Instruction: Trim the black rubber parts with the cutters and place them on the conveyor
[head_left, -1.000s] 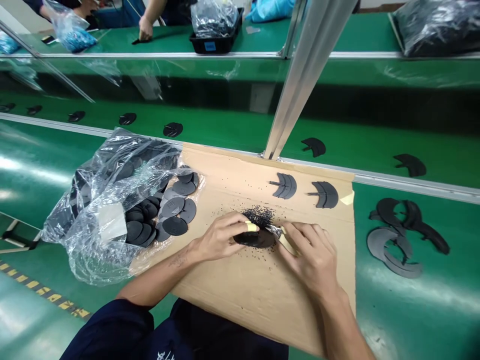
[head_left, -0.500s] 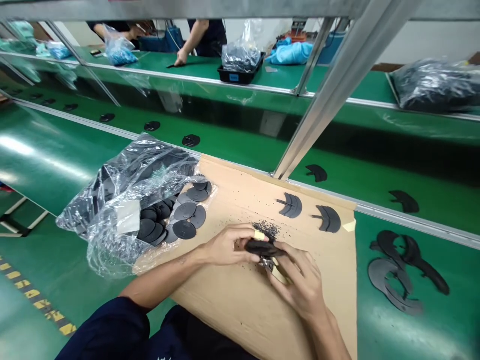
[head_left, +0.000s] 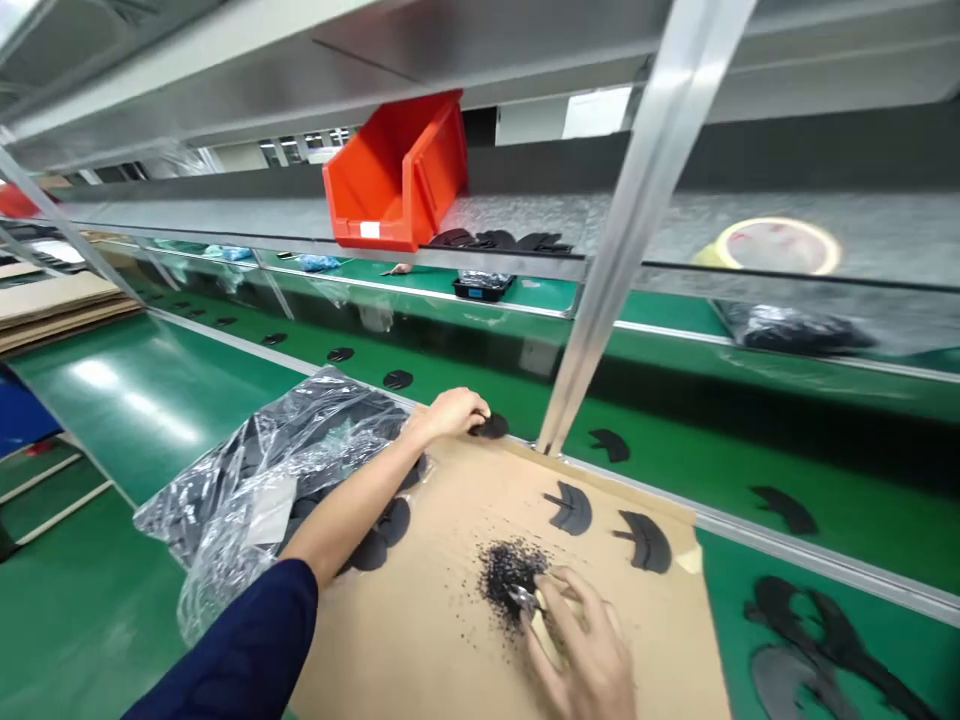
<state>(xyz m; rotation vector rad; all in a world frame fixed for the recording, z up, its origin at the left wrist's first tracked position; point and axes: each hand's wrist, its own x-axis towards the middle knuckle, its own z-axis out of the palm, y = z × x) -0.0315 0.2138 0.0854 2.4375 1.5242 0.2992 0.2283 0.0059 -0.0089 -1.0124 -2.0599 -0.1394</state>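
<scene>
Tan cardboard sheet (head_left: 420, 660) lies over a green belt (head_left: 150, 400), and one black curved piece (head_left: 491, 427) sits at its far edge. The left hand (head_left: 450, 415) is stretched out to that piece, fingers curled and touching it; whether it grips, I cannot tell. The right hand (head_left: 589, 650) is low over the cardboard, fingers bent around one small steel-tipped hand tool (head_left: 523, 598), whose tip reaches into a single scattered heap of black crumbs (head_left: 510, 578). Two black fan-shaped pieces (head_left: 570, 508) sit side by side to the right of the heap. Two black discs (head_left: 394, 520) show beside the left forearm (head_left: 360, 500), next to a clear plastic bag (head_left: 262, 510) of black pieces. One orange plastic bin (head_left: 394, 170) stands on the shelf (head_left: 225, 200) overhead.
</scene>
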